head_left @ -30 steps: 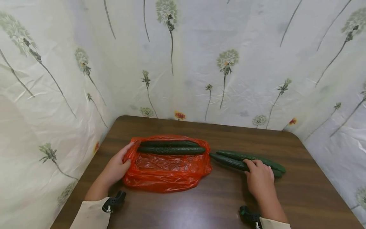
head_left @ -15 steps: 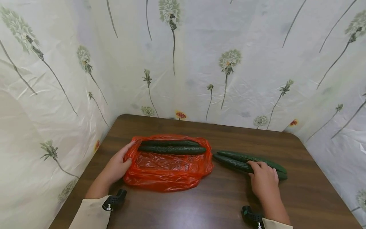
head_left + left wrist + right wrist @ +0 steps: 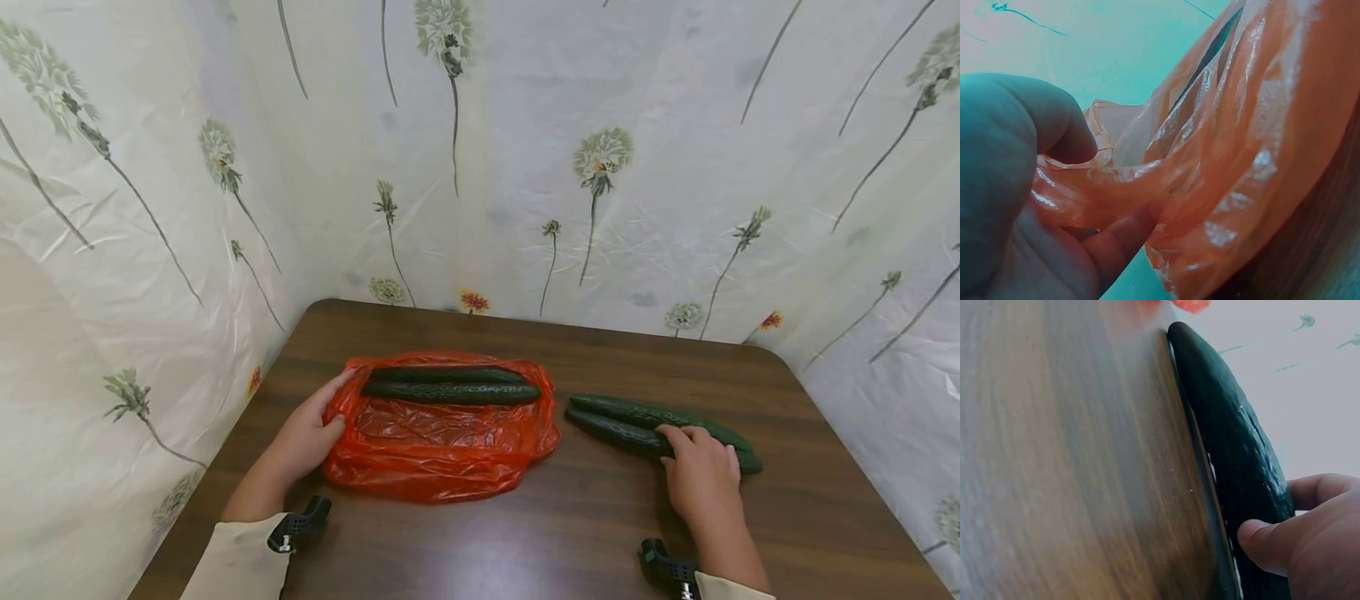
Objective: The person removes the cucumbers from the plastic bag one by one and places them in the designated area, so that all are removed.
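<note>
A thin red plastic bag [image 3: 435, 479] lies spread on the table with its mouth held wide. Two dark green cucumbers [image 3: 453, 394] rest side by side in its far half. At the bag's left edge, my left hand [image 3: 306, 437] holds the film; the left wrist view shows thumb and fingers around a fold of the bag [image 3: 1241, 181]. To the right of the bag lie two more cucumbers: a far one [image 3: 637, 409] and a near one [image 3: 618, 432]. My right hand [image 3: 703, 471] grips the near cucumber, its thumb on the near side in the right wrist view.
The brown wooden table [image 3: 450, 550] carries all of this. Pale floral sheeting [image 3: 510, 167] hangs behind it and along both sides. A black device is strapped to each wrist, above cream sleeves [image 3: 232, 562].
My right hand has moved a little to the right with the near cucumber, and the gap between the pair and the bag has widened. The left hand keeps its hold on the bag.
</note>
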The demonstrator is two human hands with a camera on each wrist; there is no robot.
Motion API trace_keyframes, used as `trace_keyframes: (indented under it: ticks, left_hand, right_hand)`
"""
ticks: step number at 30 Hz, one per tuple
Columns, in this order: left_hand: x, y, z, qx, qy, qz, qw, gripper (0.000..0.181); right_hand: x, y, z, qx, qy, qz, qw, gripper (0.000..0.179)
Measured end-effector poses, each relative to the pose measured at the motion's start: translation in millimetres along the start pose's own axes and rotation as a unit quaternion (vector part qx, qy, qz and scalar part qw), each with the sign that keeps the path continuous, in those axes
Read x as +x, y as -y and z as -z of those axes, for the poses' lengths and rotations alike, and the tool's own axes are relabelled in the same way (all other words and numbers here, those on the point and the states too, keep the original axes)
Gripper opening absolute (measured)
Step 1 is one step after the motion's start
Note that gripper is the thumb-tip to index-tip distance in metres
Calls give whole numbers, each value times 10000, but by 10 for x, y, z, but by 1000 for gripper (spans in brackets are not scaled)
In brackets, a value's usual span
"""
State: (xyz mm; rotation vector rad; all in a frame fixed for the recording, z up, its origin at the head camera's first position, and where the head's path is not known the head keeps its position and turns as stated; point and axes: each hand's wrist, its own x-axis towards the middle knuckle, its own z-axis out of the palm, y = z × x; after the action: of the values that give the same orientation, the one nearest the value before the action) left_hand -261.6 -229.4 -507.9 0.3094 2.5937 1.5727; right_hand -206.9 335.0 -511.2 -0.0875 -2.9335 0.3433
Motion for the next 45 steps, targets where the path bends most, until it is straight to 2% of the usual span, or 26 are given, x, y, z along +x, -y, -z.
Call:
trace_keyframes:
  ticks: [9, 15, 28, 37, 45]
  left_hand:
    - [-6, 4, -4, -3, 6, -14, 10000, 74]
    - [-15, -19, 5, 58, -9, 98, 9999, 73]
    - [-20, -30, 7, 67, -12, 80, 9999, 74]
    - [-28, -32, 16, 116, -26, 94, 9999, 73]
    - [-34, -29, 39, 156, -27, 153, 9998, 73]
  right_hand:
    - [-22, -59, 22, 28, 172, -198, 9997, 52]
    - [-25, -85, 12, 83, 148, -321, 9993, 53]
    - [-38, -121, -27, -1, 16, -273, 9996, 53]
    - [-25, -130, -57, 159, 180, -341, 9991, 54]
    - [-36, -98, -130, 165, -462, -150, 9987, 48]
